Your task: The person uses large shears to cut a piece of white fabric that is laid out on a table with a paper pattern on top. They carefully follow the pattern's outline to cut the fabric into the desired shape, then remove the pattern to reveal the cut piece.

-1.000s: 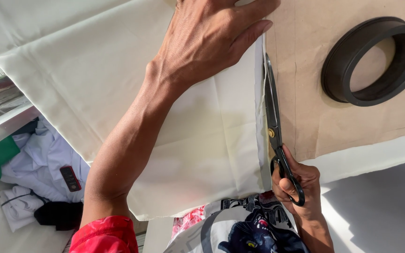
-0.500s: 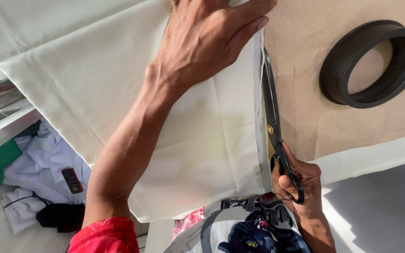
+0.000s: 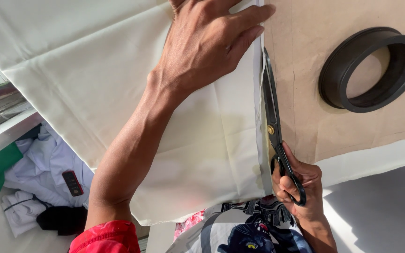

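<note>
My left hand (image 3: 207, 42) lies flat, fingers spread, on a cream-white cloth (image 3: 94, 79) and presses it down on the table. My right hand (image 3: 296, 182) grips the black handles of a large pair of scissors (image 3: 272, 112). The long blades run up along the cloth's right edge, where it meets a sheet of brown paper (image 3: 305, 56). The blades look nearly shut. The cloth hangs over the near edge of the table.
A thick black ring (image 3: 371, 70) rests on the brown paper at the upper right. Below left, a pile of white and green clothing (image 3: 33, 182) lies on the floor. A printed garment (image 3: 240, 229) shows at the bottom centre.
The scissors and my right hand have moved slightly forward along the cloth's edge. My left hand stays pressed on the cloth.
</note>
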